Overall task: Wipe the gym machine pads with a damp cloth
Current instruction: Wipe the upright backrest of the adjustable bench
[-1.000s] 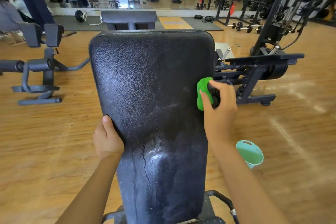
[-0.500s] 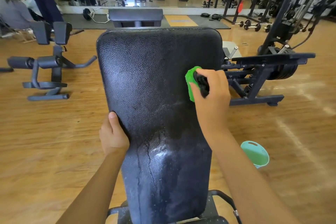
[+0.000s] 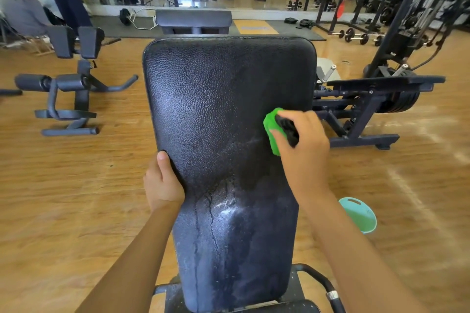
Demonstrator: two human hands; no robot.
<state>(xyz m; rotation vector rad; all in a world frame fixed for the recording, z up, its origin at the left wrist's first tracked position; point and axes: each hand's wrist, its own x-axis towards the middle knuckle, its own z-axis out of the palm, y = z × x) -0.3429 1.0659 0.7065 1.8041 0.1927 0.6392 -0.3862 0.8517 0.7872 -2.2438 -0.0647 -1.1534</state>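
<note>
Two hands work: left hand [image 3: 162, 184] grips the side of the pad [image 3: 223, 99], right hand [image 3: 304, 146] clutches the cloth [image 3: 270, 124] (bunched small), which could skid off the nearby edge.

Location type: gym, training floor.

Indicators:
- A black textured-vinyl back pad [image 3: 223, 109] on a steel frame occupies the centre.
- Left of it, a dark grey steel leg machine with cylindrical roller pads [image 3: 68, 99] stands on the light-brown wood-plank floor [image 3: 76, 198].
- Right of it, a black steel lever frame [image 3: 381, 81] carries a stack of black round weight plates [image 3: 404, 100].
- Black steel rack uprights with cables [image 3: 396, 12] rise at far right, with small plate-loaded dumbbells [image 3: 356, 37] at their base.
- A hexagonal steel trap bar with a black plate [image 3: 125, 17] lies on a dark grey floor mat [image 3: 295, 30].
- A wide wall mirror [image 3: 241, 0] reflects further machines.
</note>
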